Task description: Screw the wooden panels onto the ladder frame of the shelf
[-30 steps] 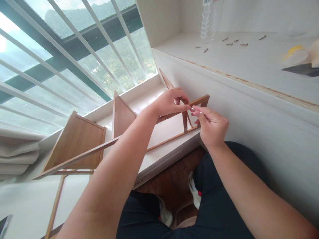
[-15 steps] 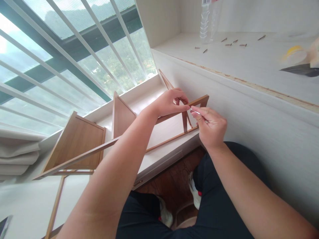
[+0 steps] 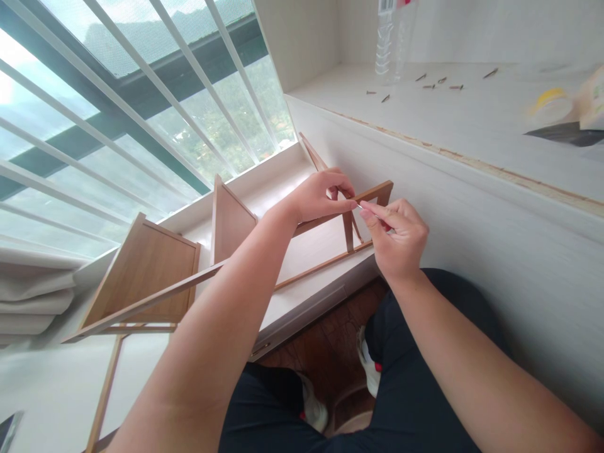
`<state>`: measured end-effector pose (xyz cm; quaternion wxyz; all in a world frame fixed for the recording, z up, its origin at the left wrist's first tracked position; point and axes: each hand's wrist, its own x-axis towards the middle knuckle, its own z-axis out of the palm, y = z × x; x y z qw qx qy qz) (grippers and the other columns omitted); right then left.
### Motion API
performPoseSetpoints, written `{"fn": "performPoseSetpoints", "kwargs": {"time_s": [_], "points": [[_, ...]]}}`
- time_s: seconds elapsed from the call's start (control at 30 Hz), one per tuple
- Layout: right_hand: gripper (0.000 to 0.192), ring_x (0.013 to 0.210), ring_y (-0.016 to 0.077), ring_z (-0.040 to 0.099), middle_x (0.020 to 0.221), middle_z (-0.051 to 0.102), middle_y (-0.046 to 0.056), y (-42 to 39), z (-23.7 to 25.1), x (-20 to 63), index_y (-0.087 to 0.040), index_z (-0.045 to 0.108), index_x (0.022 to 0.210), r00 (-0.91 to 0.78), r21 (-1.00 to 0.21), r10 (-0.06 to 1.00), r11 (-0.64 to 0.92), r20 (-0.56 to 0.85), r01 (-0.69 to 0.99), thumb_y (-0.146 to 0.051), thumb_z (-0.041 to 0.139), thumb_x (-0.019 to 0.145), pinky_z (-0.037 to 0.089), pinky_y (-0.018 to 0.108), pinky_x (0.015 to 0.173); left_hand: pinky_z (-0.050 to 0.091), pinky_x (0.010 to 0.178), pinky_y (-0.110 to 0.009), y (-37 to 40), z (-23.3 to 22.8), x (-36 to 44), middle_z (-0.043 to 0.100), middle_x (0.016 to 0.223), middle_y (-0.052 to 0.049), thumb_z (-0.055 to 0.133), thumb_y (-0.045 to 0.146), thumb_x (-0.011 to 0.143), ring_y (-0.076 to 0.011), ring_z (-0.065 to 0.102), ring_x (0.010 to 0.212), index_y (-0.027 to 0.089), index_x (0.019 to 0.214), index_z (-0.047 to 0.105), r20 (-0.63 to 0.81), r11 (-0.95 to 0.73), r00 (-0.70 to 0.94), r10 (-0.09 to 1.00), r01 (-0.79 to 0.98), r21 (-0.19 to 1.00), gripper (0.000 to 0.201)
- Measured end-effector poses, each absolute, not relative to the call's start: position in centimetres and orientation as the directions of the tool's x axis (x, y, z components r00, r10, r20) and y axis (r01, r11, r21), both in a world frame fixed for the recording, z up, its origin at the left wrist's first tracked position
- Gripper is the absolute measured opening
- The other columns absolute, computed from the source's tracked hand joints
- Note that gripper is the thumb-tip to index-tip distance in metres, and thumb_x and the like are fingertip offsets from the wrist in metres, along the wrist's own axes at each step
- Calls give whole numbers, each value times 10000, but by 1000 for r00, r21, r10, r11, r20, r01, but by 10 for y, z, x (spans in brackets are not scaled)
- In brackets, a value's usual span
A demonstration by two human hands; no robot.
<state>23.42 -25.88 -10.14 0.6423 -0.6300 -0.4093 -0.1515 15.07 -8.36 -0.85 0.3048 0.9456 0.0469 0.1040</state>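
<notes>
A wooden frame [image 3: 207, 275] with slanting rails lies across the white window ledge. My left hand [image 3: 325, 194] is closed over its upper rail near the right end, fingers curled and thumb stretched toward my other hand. Facing it, my right hand [image 3: 401, 233] pinches a thin silver rod, perhaps a hex key [image 3: 360, 206], between thumb and forefinger. The rod's tip is at the rail, beside my left thumb. Most of the rod is hidden in my right fingers, and whether a screw sits at its tip cannot be made out.
Several screws [image 3: 442, 80] lie scattered on the white shelf [image 3: 472, 119] at upper right. By them stand a clear plastic bottle [image 3: 389, 47] and a yellow-edged roll [image 3: 552, 107]. Wooden panels [image 3: 151, 270] lean toward the barred window [image 3: 189, 94]. A curtain [image 3: 33, 286] hangs at left.
My right fingers have shifted slightly along the rod, so less of it shows now. My left hand stays on the rail. The view has moved a little.
</notes>
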Motion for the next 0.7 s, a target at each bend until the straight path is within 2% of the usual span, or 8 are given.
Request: {"fn": "performPoseSetpoints", "kwargs": {"time_s": [0.1,0.17,0.27,0.33,0.5,0.7], "points": [[198,594,131,490,685,564,4,-259,-100,235,-217,822,992,615,-672,304,135,728,728,-356,689,942,414,290,599,515,756,-270,-84,-8,150,683,995,-81,747,418,811,-161,620,869,173,929,744,167,-808,973,156,29,589,272],[216,585,129,484,648,547,-1,-259,-100,236,-199,811,886,608,-665,310,123,731,737,-371,690,939,392,290,589,514,754,-267,-85,-7,150,683,998,-82,749,410,808,-162,622,874,172,931,743,167,-806,973,162,33,591,267],[377,565,133,474,578,524,-1,-261,-98,236,-184,709,648,590,-661,367,100,719,744,-397,657,954,366,301,588,516,750,-268,-88,-5,149,680,997,-82,748,397,805,-168,625,886,174,929,741,168,-806,971,170,39,590,256],[482,542,138,485,537,533,8,-261,-97,234,-189,633,555,595,-689,421,107,685,717,-415,604,980,366,309,588,519,754,-276,-89,-5,149,680,997,-81,742,399,807,-169,628,882,175,926,740,169,-809,971,170,40,586,253],[624,470,156,535,457,550,16,-258,-97,227,-208,575,477,685,-831,491,170,538,530,-493,470,1021,400,316,563,522,754,-281,-89,-5,150,683,1011,-86,741,407,803,-165,630,865,171,919,739,165,-810,972,166,39,586,263],[646,450,141,471,436,484,4,-255,-97,224,-218,490,466,653,-857,574,191,493,479,-547,445,1020,371,309,525,521,762,-275,-89,-5,150,682,1009,-85,739,388,805,-162,624,871,169,921,741,155,-808,973,172,49,588,247]]}}
